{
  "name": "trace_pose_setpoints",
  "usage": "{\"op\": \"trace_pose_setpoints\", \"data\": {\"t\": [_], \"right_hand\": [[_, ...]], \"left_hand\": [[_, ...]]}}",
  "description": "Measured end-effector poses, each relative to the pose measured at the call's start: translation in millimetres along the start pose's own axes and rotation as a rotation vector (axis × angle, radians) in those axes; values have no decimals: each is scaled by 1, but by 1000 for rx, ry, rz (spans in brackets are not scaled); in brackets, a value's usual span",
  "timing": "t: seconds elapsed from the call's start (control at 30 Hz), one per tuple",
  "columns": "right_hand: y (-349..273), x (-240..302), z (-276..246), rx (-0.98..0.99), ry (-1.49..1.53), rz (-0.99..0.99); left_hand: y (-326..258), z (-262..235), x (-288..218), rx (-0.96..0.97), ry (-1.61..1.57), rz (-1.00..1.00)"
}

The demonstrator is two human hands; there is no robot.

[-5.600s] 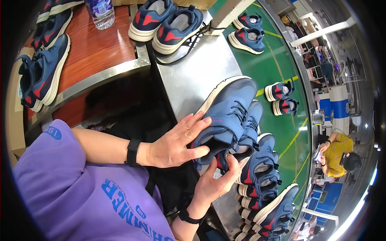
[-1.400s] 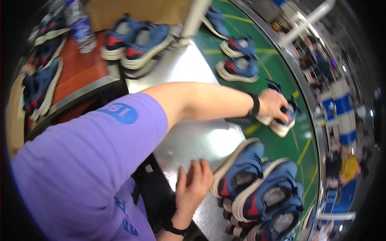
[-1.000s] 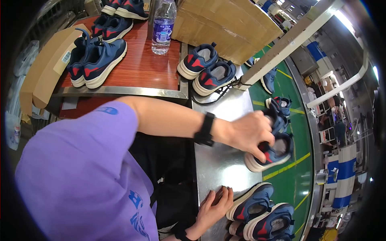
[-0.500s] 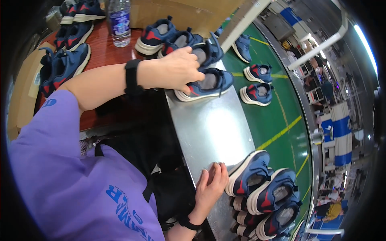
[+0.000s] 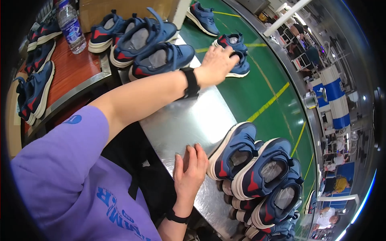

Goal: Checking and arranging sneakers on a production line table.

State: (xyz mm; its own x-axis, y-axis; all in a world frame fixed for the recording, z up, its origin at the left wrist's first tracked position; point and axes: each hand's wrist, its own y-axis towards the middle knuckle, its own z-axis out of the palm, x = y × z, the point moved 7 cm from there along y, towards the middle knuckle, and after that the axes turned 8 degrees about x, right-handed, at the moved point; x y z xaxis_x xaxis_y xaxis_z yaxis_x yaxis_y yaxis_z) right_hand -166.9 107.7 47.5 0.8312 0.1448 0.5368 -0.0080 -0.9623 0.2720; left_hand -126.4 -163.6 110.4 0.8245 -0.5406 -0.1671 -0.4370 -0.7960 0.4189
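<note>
My left hand [image 5: 217,66] reaches across to the green surface, its fingers bent over the nearer of two small blue sneakers there. That blue sneaker [image 5: 240,69] is partly hidden by the hand; the farther blue sneaker [image 5: 233,39] lies just beyond. Low over the metal tabletop, my right hand [image 5: 191,168] has its fingers apart and holds nothing. Right beside it is a blue sneaker with a red patch [image 5: 233,150], on top of a stack. Behind my left wrist, another blue sneaker [image 5: 163,58] ends a row of similar ones.
The metal tabletop [image 5: 189,120] runs alongside the green surface [image 5: 265,90] with yellow lines. More sneakers [image 5: 38,92] line a red-brown table [image 5: 74,74], with a water bottle [image 5: 72,30] and a cardboard box [image 5: 120,10]. A white post [image 5: 181,16] stands at the back.
My left hand has let go of the sneaker on the metal tabletop and moved right to one on the green surface. My right hand stays near the stack. The view has shifted.
</note>
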Motion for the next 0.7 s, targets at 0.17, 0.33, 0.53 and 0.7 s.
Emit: {"op": "trace_pose_setpoints", "data": {"t": [0.17,0.33,0.53,0.7], "right_hand": [[2,2,2,20,37,11],[2,-2,3,42,87,70],[1,-2,1,47,112,94],[7,-8,0,29,104,112]], "left_hand": [[43,78,40,267,-99,-122],[69,80,25,112,41,-41],[122,70,15,280,479,122],[141,104,50,656,72,162]]}}
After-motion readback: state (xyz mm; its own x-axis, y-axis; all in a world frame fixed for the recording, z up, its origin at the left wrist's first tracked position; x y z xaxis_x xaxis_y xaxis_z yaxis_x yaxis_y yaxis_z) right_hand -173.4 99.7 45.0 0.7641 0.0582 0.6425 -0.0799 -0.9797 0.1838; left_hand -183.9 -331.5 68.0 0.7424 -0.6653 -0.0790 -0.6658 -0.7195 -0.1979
